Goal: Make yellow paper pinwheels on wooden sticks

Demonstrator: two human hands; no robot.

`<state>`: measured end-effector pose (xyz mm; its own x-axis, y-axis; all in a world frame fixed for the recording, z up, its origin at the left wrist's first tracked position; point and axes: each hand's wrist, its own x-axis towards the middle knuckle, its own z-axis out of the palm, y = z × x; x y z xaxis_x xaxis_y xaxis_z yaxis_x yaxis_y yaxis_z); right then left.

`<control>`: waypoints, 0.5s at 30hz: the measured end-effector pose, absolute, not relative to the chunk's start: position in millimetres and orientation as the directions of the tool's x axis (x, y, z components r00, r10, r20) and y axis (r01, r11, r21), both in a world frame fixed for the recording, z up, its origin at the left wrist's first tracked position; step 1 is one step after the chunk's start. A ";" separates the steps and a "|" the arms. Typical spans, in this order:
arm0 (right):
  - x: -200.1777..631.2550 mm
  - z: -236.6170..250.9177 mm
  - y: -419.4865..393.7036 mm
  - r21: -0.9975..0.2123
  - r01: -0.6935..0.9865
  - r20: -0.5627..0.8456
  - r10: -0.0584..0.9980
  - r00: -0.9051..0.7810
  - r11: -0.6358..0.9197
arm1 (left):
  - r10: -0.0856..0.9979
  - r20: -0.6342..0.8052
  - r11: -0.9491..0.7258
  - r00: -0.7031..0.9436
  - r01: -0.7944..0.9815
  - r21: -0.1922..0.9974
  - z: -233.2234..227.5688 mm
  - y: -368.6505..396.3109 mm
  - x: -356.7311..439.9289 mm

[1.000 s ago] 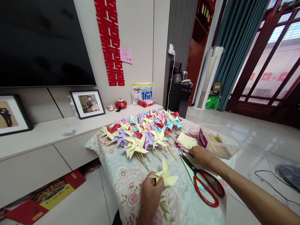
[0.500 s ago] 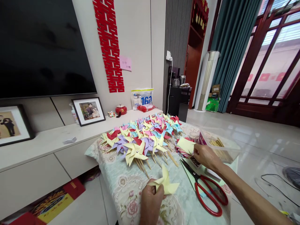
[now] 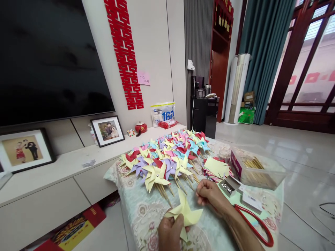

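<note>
Left hand (image 3: pixel 170 232) low at the near table edge, fingers closed on the centre of a folded yellow paper pinwheel (image 3: pixel 185 214); the blades stand free above the knuckles, no stick on it that I can see. Right hand (image 3: pixel 209 194) just beside the pinwheel, to its right, loosely curled with fingertips pinched together. Whether it grips anything small I cannot tell; nothing shows between the fingers.

Close around: red-handled scissors (image 3: pixel 255 228) lie under and behind the right forearm. A small open box (image 3: pixel 229 186) sits just beyond the right hand, a stack of cut paper squares (image 3: pixel 217 168) past that, and a clear tub of wooden sticks (image 3: pixel 258 170) further right. A heap of finished pinwheels (image 3: pixel 167 158) covers the far half of the tablecloth (image 3: pixel 141 212).

Risks, as judged: the folded blades are held by finger pressure alone, so a slack grip could let them spring open. The right forearm rides over the scissors; a backward pull could drag them off the near edge.

Room: a bare strip of cloth lies between the hands and the heap, wider on the left. The right side is crowded, and the left hand already overhangs the near edge.
</note>
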<state>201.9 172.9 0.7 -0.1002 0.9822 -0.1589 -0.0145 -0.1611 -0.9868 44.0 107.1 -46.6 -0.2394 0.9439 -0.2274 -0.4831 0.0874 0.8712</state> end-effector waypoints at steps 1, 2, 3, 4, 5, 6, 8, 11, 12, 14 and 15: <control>201.1 -3.2 171.7 -0.983 -0.049 -0.169 0.980 -0.105 -0.175 | 0.942 -0.238 0.092 -0.236 -0.500 0.861 -44.2 107.8 44.2; 200.2 -6.9 170.6 -0.980 -0.076 -0.176 0.978 -0.110 -0.185 | 0.941 -0.245 0.092 -0.233 -0.522 0.848 -40.6 109.2 45.1; 199.1 -10.2 169.7 -0.976 -0.101 -0.180 0.977 -0.115 -0.192 | 0.942 -0.248 0.087 -0.228 -0.548 0.832 -35.6 111.3 47.0; 197.9 -13.1 169.0 -0.972 -0.130 -0.183 0.976 -0.118 -0.198 | 0.946 -0.236 0.067 -0.221 -0.581 0.811 -29.2 114.1 50.1; 196.8 -15.5 168.7 -0.966 -0.162 -0.185 0.976 -0.118 -0.202 | 0.952 -0.224 0.051 -0.210 -0.611 0.790 -21.3 117.7 54.4; 196.0 -17.3 168.7 -0.958 -0.197 -0.187 0.975 -0.116 -0.207 | 0.959 -0.213 0.048 -0.188 -0.630 0.775 -12.4 121.9 59.9; 196.1 -19.6 169.8 -0.939 -0.266 -0.192 0.974 -0.118 -0.217 | 0.979 -0.141 0.012 -0.145 -0.656 0.754 6.0 131.6 73.0; 200.4 -21.5 172.9 -0.908 -0.362 -0.188 0.977 -0.098 -0.211 | 0.983 -0.077 -0.058 -0.166 -0.682 0.729 24.4 146.2 91.6; 202.4 -22.0 173.9 -0.896 -0.395 -0.189 0.979 -0.076 -0.204 | 0.978 -0.082 -0.076 -0.192 -0.694 0.716 26.1 150.1 95.9; 206.3 -22.1 175.3 -0.877 -0.447 -0.192 0.981 -0.009 -0.176 | 0.965 -0.119 -0.086 -0.235 -0.707 0.702 22.5 156.2 100.4; 207.8 -21.4 175.6 -0.872 -0.463 -0.192 0.981 0.030 -0.157 | 0.959 -0.140 -0.079 -0.247 -0.705 0.705 18.1 158.3 100.8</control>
<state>207.8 175.6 -21.4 0.0302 0.9809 -0.1924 -0.4627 -0.1569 -0.8725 100.8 158.3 18.1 -0.2473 0.9589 -0.1395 -0.7047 -0.0791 0.7051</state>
